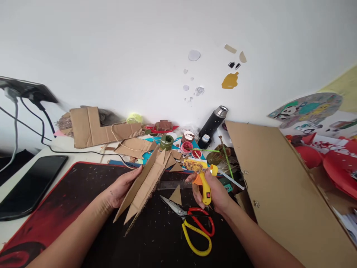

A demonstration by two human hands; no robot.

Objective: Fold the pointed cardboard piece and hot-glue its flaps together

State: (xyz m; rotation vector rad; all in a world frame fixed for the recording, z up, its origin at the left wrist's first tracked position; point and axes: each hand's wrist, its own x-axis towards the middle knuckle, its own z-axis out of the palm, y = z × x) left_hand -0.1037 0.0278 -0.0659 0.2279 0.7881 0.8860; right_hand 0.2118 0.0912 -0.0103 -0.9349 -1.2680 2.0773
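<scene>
My left hand (122, 189) grips a folded cardboard piece (146, 182) by its outer side, with the long strips standing at an angle to each other. In my right hand (213, 190) is a yellow hot glue gun (206, 186), its stained front pointing left toward the cardboard but apart from it. A white glue stick (232, 180) reaches out to the right behind the gun. Below the gun, scissors (185, 214) with one red and one yellow handle lie on the black mat. Beside their blades rests a small cardboard triangle (176, 195).
A dark mat (92, 193) with a red edge covers the desk. At the back stand paint pots (166, 142), a black thermos (213, 122) and cardboard scraps (134, 147). A phone (32, 186) lies left. A large cardboard sheet (281, 186) borders the right.
</scene>
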